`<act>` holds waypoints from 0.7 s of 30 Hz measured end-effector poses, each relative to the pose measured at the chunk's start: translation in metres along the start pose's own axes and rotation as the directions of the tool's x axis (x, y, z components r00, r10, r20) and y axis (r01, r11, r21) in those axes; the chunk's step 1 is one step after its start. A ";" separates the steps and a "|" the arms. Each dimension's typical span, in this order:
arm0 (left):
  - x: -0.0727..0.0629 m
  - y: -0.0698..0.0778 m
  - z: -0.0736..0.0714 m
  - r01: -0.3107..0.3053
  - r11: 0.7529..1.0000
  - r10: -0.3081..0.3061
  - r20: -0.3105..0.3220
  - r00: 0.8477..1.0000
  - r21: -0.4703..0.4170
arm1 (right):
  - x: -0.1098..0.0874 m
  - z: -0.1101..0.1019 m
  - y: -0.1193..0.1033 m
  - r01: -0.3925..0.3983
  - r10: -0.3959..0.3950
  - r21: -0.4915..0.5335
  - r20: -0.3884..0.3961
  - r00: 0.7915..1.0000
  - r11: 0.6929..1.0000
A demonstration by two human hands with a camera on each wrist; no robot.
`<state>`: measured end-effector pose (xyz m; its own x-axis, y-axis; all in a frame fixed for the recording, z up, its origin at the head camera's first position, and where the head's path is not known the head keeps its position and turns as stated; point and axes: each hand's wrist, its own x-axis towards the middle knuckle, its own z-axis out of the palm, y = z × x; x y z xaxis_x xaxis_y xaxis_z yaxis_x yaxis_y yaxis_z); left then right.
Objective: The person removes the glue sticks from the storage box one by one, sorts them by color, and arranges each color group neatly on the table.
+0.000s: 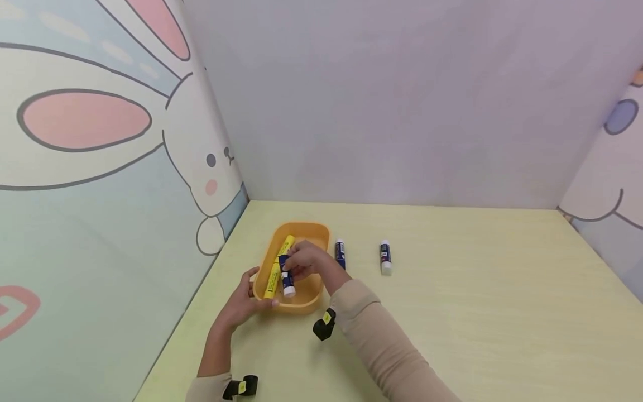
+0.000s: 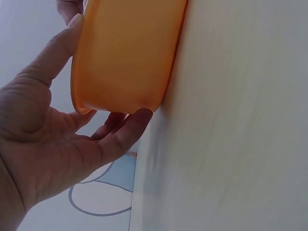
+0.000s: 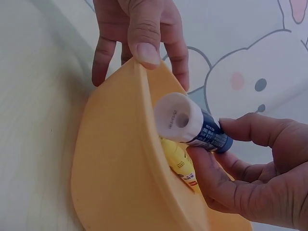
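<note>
My left hand (image 1: 241, 305) gripped the orange bin (image 1: 303, 307), presumably for steadiness. My right hand (image 1: 306, 259) pinched a navy glue stick (image 1: 288, 283).

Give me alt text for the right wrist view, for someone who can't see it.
A person's right hand pinches a blue-and-white tube at the mouth of an orange bin. A yellow tube shows inside, and the left hand holds the bin's corner. Behind is a cartoon rabbit.

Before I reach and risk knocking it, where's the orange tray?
In the head view, the orange tray sits left of centre, left hand at its near-left corner, blue tube to its right.
</note>
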<state>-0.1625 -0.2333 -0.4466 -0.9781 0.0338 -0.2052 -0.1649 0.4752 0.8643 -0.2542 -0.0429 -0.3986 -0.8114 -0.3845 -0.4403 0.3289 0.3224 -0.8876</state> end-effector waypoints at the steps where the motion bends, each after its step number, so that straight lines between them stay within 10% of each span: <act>1: 0.000 0.000 0.000 -0.001 1.000 0.001 0.000 1.000 0.002 | 0.001 0.000 0.001 -0.003 0.003 0.002 0.001 1.000 1.000; 21: -0.001 0.004 -0.001 0.018 1.000 -0.019 0.006 1.000 0.015 | -0.031 -0.014 0.013 0.071 -0.070 0.099 -0.018 0.997 0.993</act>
<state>-0.1621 -0.2320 -0.4424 -0.9741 0.0307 -0.2241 -0.1809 0.4891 0.8533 -0.2312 -0.0144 -0.3944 -0.8408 -0.3908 -0.3747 0.3163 0.2070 -0.9258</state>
